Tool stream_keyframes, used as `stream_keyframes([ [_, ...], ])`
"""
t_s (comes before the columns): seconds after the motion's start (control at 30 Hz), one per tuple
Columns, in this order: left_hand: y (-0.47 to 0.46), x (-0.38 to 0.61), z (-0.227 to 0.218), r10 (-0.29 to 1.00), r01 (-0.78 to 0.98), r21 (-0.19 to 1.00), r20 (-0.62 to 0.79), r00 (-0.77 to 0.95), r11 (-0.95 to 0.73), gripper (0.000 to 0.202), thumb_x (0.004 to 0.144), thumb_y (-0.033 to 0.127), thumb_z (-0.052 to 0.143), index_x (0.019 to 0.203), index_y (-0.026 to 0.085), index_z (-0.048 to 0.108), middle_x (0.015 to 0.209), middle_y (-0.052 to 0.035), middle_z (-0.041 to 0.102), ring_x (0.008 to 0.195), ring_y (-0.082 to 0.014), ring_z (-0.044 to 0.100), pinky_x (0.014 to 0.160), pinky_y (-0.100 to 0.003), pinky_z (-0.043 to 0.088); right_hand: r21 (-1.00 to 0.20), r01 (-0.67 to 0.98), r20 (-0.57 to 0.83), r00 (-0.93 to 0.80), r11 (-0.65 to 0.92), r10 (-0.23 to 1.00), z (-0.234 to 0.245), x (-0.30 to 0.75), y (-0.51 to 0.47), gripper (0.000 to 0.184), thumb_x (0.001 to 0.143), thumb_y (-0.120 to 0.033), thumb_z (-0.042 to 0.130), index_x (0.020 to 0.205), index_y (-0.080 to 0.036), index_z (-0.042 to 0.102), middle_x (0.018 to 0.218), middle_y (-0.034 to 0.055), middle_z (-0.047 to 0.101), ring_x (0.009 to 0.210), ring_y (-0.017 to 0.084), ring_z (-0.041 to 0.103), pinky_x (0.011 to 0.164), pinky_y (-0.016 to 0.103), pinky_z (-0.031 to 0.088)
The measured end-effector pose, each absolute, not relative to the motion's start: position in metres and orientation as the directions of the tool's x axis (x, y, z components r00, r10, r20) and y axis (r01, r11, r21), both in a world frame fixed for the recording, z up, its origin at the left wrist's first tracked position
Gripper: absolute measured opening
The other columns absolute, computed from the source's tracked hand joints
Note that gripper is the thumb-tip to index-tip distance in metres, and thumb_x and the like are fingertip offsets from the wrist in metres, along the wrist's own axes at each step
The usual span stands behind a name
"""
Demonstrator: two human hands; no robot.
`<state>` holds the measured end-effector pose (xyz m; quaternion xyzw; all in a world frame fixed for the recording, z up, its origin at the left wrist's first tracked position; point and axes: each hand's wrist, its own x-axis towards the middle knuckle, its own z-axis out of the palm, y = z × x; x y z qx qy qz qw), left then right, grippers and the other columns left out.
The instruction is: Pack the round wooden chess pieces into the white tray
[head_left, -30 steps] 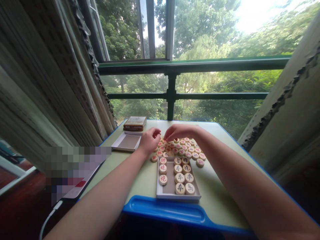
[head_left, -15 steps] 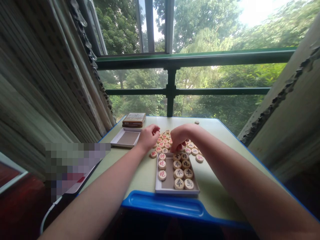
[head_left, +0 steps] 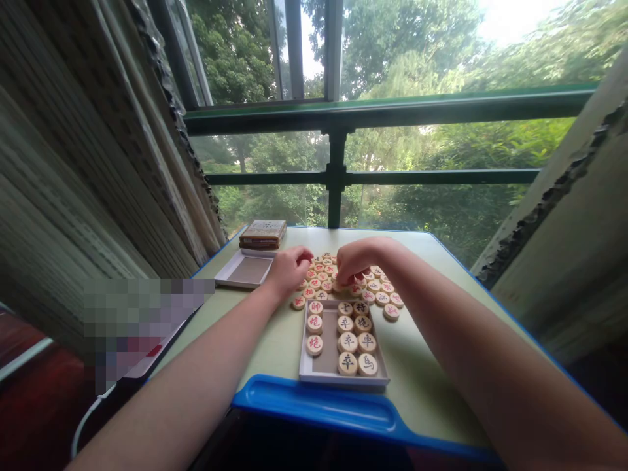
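Several round wooden chess discs [head_left: 377,288] with red or black characters lie loose on the green table [head_left: 432,366]. More discs sit in rows inside a shallow white box [head_left: 328,374] near me. My left hand [head_left: 289,269] is curled at the left edge of the loose pile, fingers bent inward. My right hand [head_left: 356,261] hovers over the middle of the pile, fingertips pinched down among the discs; what they grip is hidden.
A second white tray [head_left: 245,271] lies at the back left, with a brown box [head_left: 263,233] behind it. A blue moulded rim [head_left: 314,405] edges the table's near side. A white cable and a flat device lie at the left. Window bars stand behind.
My right hand dipped toward the white box's top row, then drew back onto the loose pile. My left hand stayed at the pile's left edge. The view shifted slightly.
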<state>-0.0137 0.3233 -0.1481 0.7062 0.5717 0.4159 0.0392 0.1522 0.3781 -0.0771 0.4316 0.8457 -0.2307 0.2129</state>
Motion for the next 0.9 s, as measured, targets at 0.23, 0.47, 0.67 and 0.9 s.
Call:
stream_keyframes([
  [0.23,0.321,-0.014,-0.146,0.835,0.8,0.486,0.549,0.035,-0.352,0.025,0.069,0.008,0.044,0.075,0.018,0.066,0.074,-0.0002,0.069,0.071,-0.014,0.061,0.069,-0.024,0.047,-0.291,0.84,-0.593,-0.534,0.458,0.603,-0.076,0.159,0.384,0.029,0.062,-0.042,0.068,0.06,-0.013,0.063,0.057,0.0028,0.058,0.05,0.01,0.049,0.045,0.023,0.036],
  [0.47,0.321,-0.015,-0.146,0.822,0.805,0.462,0.567,0.055,-0.372,0.023,0.068,0.007,0.044,0.073,0.017,0.065,0.073,-0.0005,0.068,0.07,-0.014,0.06,0.067,-0.023,0.046,-0.203,0.858,-0.659,-0.476,0.471,0.583,-0.079,0.139,0.368,0.033,0.053,-0.041,0.075,0.058,-0.012,0.062,0.059,0.0047,0.061,0.06,0.016,0.057,0.05,0.025,0.042],
  [0.67,0.32,-0.015,-0.146,0.825,0.811,0.44,0.558,0.088,-0.385,0.022,0.068,0.008,0.045,0.072,0.016,0.065,0.07,-0.0003,0.067,0.066,-0.0133,0.059,0.066,-0.024,0.046,-0.392,0.814,-0.678,-0.571,0.429,0.463,-0.071,0.149,0.372,0.019,0.059,-0.026,0.069,0.068,-0.01,0.063,0.066,0.003,0.062,0.062,0.013,0.059,0.051,0.021,0.041],
  [0.9,0.31,-0.011,-0.144,0.777,0.785,0.408,0.614,0.142,-0.466,0.016,0.07,0.011,0.048,0.075,0.016,0.063,0.073,-0.0016,0.065,0.067,-0.013,0.057,0.065,-0.025,0.045,-0.837,0.523,-0.478,-0.842,0.161,0.248,-0.064,0.174,0.381,0.028,0.061,-0.018,0.07,0.086,-0.013,0.058,0.076,0.0,0.063,0.064,0.008,0.057,0.056,0.019,0.044],
])
